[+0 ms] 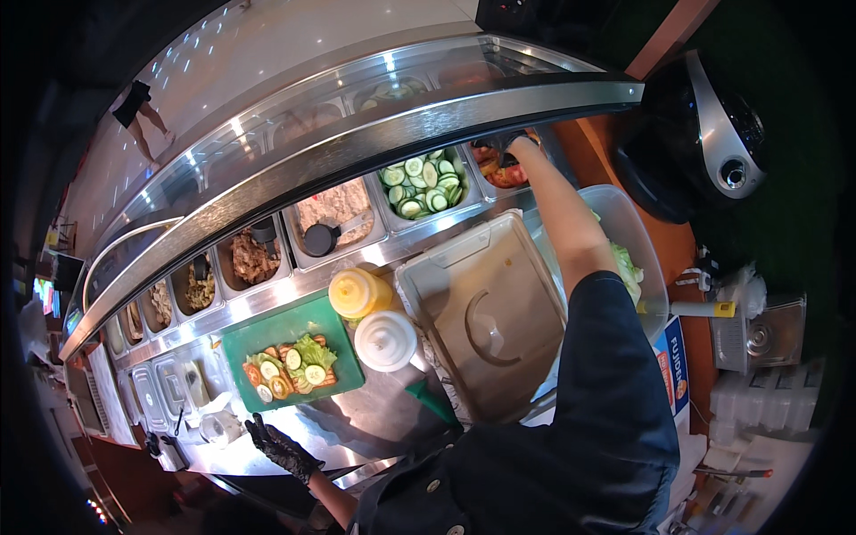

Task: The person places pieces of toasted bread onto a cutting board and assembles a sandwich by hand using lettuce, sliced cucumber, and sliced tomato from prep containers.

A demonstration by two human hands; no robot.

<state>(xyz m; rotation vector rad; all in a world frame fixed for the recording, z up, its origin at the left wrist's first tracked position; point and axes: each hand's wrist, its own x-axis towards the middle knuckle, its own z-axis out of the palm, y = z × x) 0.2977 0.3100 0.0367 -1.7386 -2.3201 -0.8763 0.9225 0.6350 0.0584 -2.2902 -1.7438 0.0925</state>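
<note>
In the head view my right hand [503, 144], in a black glove, reaches into a metal pan of sliced tomatoes [506, 176]. The counter's steel rail partly covers it, so its grip is hidden. Low on the left, my gloved left hand [283, 448] hovers by the counter's near edge with extended fingers and holds nothing. Above that hand lies a green cutting board [267, 329]. Toasted bread [326, 378] on it carries cucumber slices [315, 374], tomato slices [252, 373] and lettuce [317, 352]. A pan of sliced cucumbers [422, 182] sits left of the tomatoes.
A yellow squeeze bottle [359, 292] and a white one [386, 341] stand beside the board. Right of them is a lidded bin [485, 314], then a clear tub of lettuce [625, 267]. The steel rail [374, 144] crosses above several filling pans. A black appliance [695, 140] stands far right.
</note>
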